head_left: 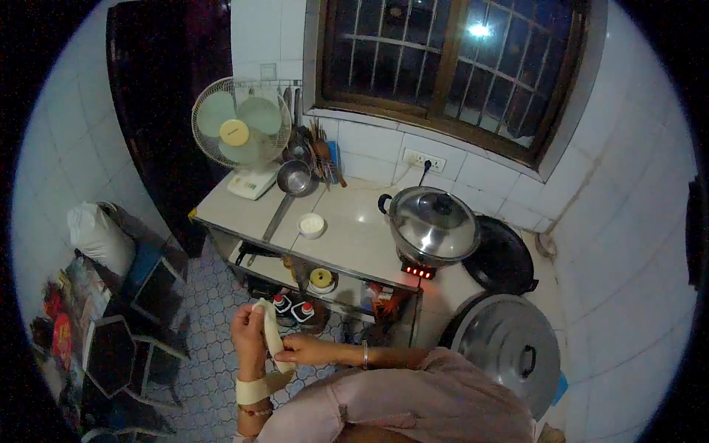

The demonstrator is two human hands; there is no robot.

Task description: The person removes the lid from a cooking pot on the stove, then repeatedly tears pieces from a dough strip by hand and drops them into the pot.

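Kitchen w/ tiled walls, counter (354, 244) under a barred window (443, 66). Pot (415, 249) sits lidded on a cooker (419, 272) w/ red lights on, near the wall socket (425, 160), prob. so a cord reaches. Small white bowl (312, 226) is near the front edge, prob. for easy reach; metal ladle (295, 178) lies beside the fan (235, 133).

Pale strip (270, 332), looks like dough, is in front of the body, over the floor, well apart from the pot. More of it seems looped round the left wrist, prob. to hold the slack up.

Left hand (249, 325): fingers closed on the upper end, approx. upright. Right hand (304, 350): thumb + fingers pinched on it lower down, no visible gap; exact fingertip contact hard to tell.
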